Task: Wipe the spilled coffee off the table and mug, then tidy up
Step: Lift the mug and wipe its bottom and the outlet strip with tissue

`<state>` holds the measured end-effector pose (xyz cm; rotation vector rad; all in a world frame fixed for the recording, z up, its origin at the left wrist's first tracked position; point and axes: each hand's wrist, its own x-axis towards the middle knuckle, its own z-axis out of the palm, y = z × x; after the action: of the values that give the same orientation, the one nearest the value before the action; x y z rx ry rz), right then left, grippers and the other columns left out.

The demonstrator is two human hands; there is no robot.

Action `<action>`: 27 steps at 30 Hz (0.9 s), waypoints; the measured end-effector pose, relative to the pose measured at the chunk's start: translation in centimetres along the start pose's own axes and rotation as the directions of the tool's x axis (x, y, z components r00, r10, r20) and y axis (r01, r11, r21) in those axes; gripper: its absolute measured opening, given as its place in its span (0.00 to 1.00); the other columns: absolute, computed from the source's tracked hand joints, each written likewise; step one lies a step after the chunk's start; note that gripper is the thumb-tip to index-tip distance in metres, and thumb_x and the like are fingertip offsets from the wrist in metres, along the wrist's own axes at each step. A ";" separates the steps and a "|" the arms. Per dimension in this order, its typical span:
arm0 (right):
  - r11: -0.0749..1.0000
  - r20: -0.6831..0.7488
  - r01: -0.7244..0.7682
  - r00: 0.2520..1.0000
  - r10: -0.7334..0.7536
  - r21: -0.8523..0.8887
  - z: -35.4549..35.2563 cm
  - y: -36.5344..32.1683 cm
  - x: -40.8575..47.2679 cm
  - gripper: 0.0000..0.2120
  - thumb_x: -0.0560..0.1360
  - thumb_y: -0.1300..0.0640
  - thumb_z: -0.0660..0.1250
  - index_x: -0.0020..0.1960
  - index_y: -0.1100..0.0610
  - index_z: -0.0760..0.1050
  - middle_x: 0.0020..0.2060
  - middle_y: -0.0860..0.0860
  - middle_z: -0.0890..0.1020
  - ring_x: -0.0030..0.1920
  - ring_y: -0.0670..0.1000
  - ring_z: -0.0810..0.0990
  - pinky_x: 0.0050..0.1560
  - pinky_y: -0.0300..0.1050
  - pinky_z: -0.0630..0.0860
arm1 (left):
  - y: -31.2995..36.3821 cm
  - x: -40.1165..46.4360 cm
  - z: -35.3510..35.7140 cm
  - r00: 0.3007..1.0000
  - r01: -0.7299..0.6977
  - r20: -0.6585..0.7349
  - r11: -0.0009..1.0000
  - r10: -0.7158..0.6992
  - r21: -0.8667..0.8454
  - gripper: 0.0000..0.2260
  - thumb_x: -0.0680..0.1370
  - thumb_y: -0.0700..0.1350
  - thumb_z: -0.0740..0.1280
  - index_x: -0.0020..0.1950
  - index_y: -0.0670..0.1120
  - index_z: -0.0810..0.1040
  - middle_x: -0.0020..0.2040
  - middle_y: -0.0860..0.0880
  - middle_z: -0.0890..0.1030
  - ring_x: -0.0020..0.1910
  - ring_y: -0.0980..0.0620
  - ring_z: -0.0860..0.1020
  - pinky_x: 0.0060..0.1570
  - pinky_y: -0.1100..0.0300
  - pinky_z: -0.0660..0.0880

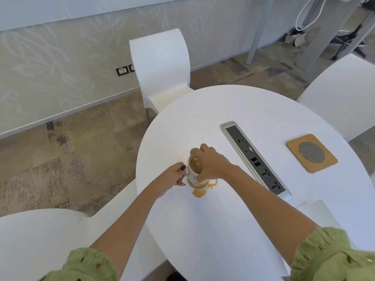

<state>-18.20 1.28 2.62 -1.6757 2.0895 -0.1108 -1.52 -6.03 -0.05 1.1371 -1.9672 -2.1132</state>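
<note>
A white mug [193, 169] with coffee inside stands on the round white table [223, 110] near its left edge. My right hand [211, 162] grips the mug's rim and far side from above. At the mug's left side, my left hand [175, 176] closes around what seems to be the handle. A puddle of light-brown spilled coffee [199, 192] spreads on the table at the mug's base, with thin runs [213, 183] to the right. White paper napkins [316, 209] lie at the right near my forearm.
A grey power and data socket strip [256, 158] is set into the table right of the mug. A tan square coaster [311, 152] with a mesh circle lies further right. White chairs stand behind [160, 65], at right [343, 94] and at lower left [40, 236].
</note>
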 end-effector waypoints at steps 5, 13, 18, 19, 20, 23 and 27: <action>1.000 -0.006 0.029 1.000 -0.029 -0.012 -3.1 -0.4 -0.3 0.36 0.58 0.49 0.74 0.62 0.46 0.63 0.53 0.49 0.67 0.52 0.52 0.68 0.39 0.46 0.74 | 1.6 -0.3 0.9 0.996 -0.075 -0.056 0.976 0.065 -0.205 0.09 0.80 0.44 0.58 0.40 0.44 0.66 0.31 0.52 0.64 0.31 0.54 0.64 0.46 0.56 0.75; 0.992 -0.061 0.119 0.991 -0.116 0.051 -6.3 -0.3 -2.1 0.39 0.60 0.50 0.75 0.67 0.46 0.61 0.58 0.50 0.68 0.57 0.56 0.68 0.50 0.54 0.77 | 3.8 -1.7 3.0 0.967 -0.225 -0.195 0.911 0.165 -0.345 0.10 0.75 0.47 0.59 0.33 0.48 0.66 0.24 0.57 0.65 0.26 0.59 0.68 0.45 0.58 0.76; 0.963 -0.139 0.145 0.984 -0.115 0.228 -6.3 1.6 -4.8 0.46 0.63 0.54 0.76 0.74 0.48 0.54 0.66 0.53 0.66 0.65 0.58 0.66 0.62 0.56 0.71 | 4.3 -2.2 4.0 0.948 -0.267 -0.269 0.887 0.171 -0.376 0.15 0.81 0.42 0.57 0.34 0.47 0.65 0.25 0.56 0.65 0.26 0.59 0.67 0.49 0.55 0.75; 0.959 -0.172 0.139 0.980 -0.097 0.248 -6.0 2.3 -5.4 0.47 0.64 0.54 0.76 0.74 0.49 0.53 0.67 0.54 0.66 0.67 0.58 0.65 0.64 0.55 0.69 | 4.4 -2.3 4.2 0.943 -0.276 -0.284 0.883 0.173 -0.380 0.15 0.81 0.42 0.57 0.34 0.47 0.64 0.25 0.56 0.65 0.25 0.59 0.68 0.47 0.57 0.76; 0.954 -0.206 0.120 0.976 -0.064 0.274 -5.6 3.1 -6.3 0.46 0.65 0.52 0.76 0.75 0.50 0.52 0.69 0.54 0.65 0.68 0.57 0.64 0.66 0.54 0.67 | 4.5 -2.5 4.5 0.939 -0.284 -0.294 0.879 0.175 -0.383 0.15 0.81 0.43 0.57 0.34 0.47 0.63 0.25 0.57 0.65 0.25 0.60 0.68 0.46 0.58 0.76; 0.906 -0.266 -0.010 0.955 0.135 0.424 -3.4 6.0 -9.4 0.39 0.71 0.48 0.71 0.75 0.54 0.54 0.71 0.54 0.65 0.71 0.54 0.64 0.70 0.53 0.63 | 4.6 -3.1 5.3 0.932 -0.302 -0.320 0.859 0.174 -0.413 0.15 0.81 0.42 0.57 0.33 0.48 0.63 0.25 0.57 0.66 0.25 0.60 0.69 0.48 0.56 0.76; 0.854 -0.280 -0.269 0.864 0.418 0.446 1.3 10.5 -14.7 0.27 0.76 0.48 0.64 0.71 0.58 0.64 0.67 0.56 0.70 0.67 0.56 0.69 0.64 0.51 0.67 | 4.6 -3.8 6.3 0.921 -0.323 -0.346 0.849 0.180 -0.418 0.16 0.80 0.40 0.56 0.31 0.48 0.65 0.25 0.57 0.66 0.25 0.60 0.70 0.51 0.53 0.75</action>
<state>-24.88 18.10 2.27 -1.0706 2.4051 -0.7309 -4.06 0.25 5.27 0.9618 -1.2902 -1.9799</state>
